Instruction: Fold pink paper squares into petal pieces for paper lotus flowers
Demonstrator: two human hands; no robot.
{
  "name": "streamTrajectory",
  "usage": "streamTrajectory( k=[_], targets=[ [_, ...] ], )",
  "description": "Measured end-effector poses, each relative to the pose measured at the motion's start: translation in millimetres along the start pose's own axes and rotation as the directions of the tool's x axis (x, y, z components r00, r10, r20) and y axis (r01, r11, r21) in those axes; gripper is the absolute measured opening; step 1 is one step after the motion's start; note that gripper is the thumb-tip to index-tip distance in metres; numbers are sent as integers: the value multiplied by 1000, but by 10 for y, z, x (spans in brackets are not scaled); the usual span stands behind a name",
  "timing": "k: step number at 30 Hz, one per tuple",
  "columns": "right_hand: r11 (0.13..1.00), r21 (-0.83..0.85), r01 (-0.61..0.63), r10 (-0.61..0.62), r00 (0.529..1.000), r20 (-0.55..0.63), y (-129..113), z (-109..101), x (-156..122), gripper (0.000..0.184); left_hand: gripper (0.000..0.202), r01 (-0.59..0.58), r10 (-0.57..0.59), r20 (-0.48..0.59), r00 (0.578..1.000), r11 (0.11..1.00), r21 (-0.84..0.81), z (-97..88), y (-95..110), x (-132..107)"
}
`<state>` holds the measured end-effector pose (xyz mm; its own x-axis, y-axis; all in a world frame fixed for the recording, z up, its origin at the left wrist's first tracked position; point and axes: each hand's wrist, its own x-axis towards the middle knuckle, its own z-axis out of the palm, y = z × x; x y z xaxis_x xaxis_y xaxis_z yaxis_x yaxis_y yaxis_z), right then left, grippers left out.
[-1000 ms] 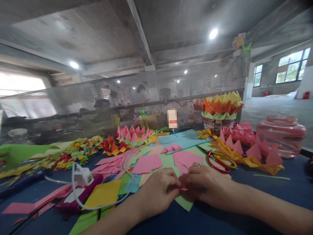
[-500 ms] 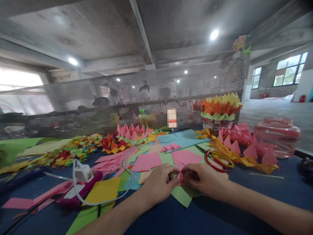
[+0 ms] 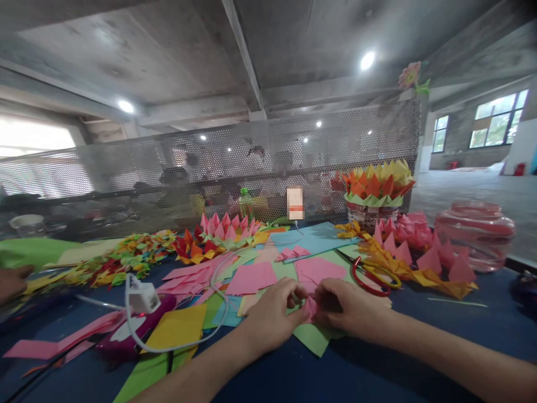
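Observation:
Both my hands meet over a small pink paper piece (image 3: 309,308) at the near middle of the blue table (image 3: 419,336). My left hand (image 3: 274,316) pinches its left side with curled fingers. My right hand (image 3: 350,308) pinches its right side. The piece lies on a light green sheet (image 3: 312,338). Flat pink squares (image 3: 251,278) lie just beyond my hands.
Red-handled scissors (image 3: 369,280) lie right of the pink squares. A white charger with cable (image 3: 142,298) sits on a purple device at left. Folded paper flowers (image 3: 226,229), a paper-topped basket (image 3: 377,196) and a pink jar (image 3: 476,232) stand behind. Another person's hand (image 3: 10,280) shows at far left.
My hands stay on the pink piece and have shifted it slightly between the fingertips. Another person's hand has come into view at the far left.

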<state>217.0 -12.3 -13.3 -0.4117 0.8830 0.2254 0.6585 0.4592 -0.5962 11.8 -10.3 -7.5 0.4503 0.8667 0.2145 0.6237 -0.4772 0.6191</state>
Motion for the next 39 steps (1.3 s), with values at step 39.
streamTrajectory(
  k=[39],
  targets=[
    [976, 206, 71, -64, 997, -40, -42, 11, -20, 28, 31, 72, -24, 150, 988, 944, -322, -72, 93, -62]
  ],
)
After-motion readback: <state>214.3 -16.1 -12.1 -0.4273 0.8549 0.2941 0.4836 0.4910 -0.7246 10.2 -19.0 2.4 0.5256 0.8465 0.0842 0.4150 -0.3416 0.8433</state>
